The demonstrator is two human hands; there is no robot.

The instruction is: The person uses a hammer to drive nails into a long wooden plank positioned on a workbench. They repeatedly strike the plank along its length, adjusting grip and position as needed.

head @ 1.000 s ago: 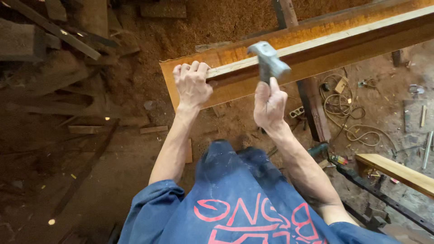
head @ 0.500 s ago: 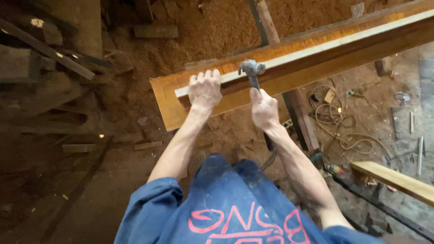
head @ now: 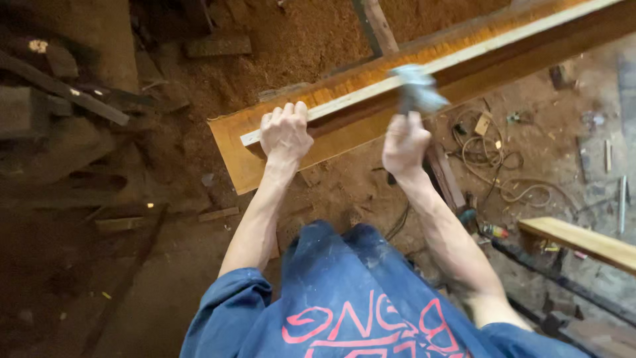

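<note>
Seen from above, a person in a blue shirt [head: 371, 311] with red lettering leans over a sawdust-strewn workshop floor [head: 165, 292], both bare forearms stretched forward. The left hand [head: 285, 132] is curled over the near end of a long wooden beam [head: 344, 126], fingers wrapped on its pale top edge. The right hand [head: 405, 142] is closed in a fist around the handle of a hammer [head: 416, 93], whose grey head, blurred, sits just above the beam's top edge, a little to the right of the left hand. The beam runs diagonally from centre frame to the upper right corner. To the right, a tangle of cord [head: 493, 159] lies on the floor, and a lighter plank [head: 583, 242] juts in from the right edge. Beyond the beam, a mound of sawdust [head: 298, 40] rises; dark timber offcuts [head: 66, 93] lie at upper left.
</note>
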